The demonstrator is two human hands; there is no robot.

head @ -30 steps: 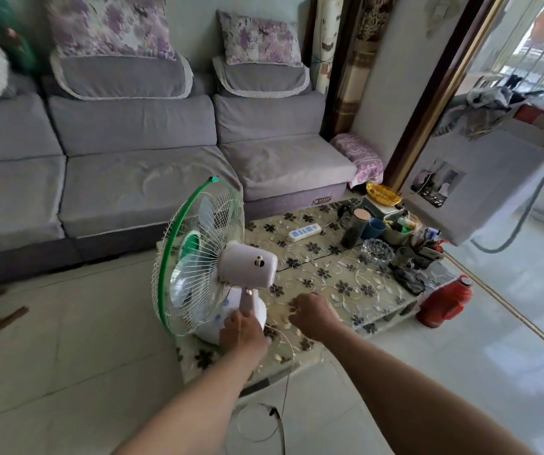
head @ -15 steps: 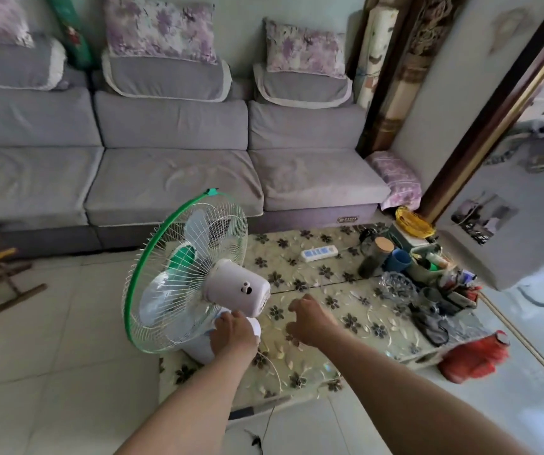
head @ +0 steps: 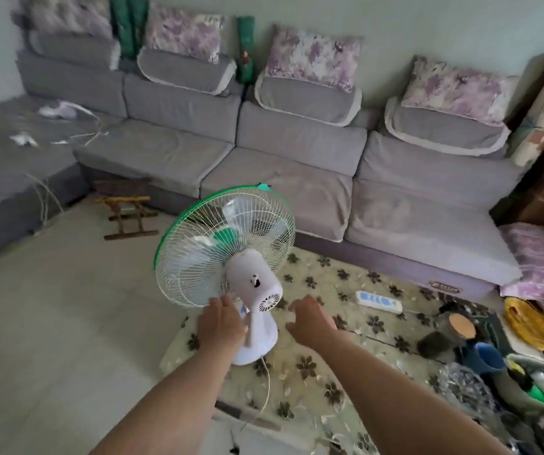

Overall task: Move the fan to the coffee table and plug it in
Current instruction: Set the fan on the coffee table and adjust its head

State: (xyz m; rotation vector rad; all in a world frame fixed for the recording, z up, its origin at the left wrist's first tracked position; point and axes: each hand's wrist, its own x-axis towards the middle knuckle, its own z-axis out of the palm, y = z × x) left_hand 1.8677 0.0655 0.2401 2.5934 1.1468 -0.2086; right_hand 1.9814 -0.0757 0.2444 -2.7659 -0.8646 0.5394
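The fan (head: 253, 281), white with a green-rimmed cage, stands upright on the left end of the coffee table (head: 313, 382), its back toward me. My left hand (head: 222, 323) grips the fan's neck just below the motor housing. To the right of the fan's base hovers my right hand (head: 310, 323), fingers spread, holding nothing and apart from the fan. The fan's thin white cord (head: 268, 385) runs from the base over the table's front edge; its plug is out of sight. A white power strip (head: 379, 301) lies on the table beyond my right hand.
A grey sofa (head: 283, 188) runs along the far side of the table. Cups, containers and a yellow item (head: 526, 323) crowd the table's right end. A small wooden folding stool (head: 129, 218) stands on the tiled floor (head: 50, 323) at the left.
The view has swung left. The fan has turned so that its back faces me. My right hand has opened from a loose fist and shifted right of the base.
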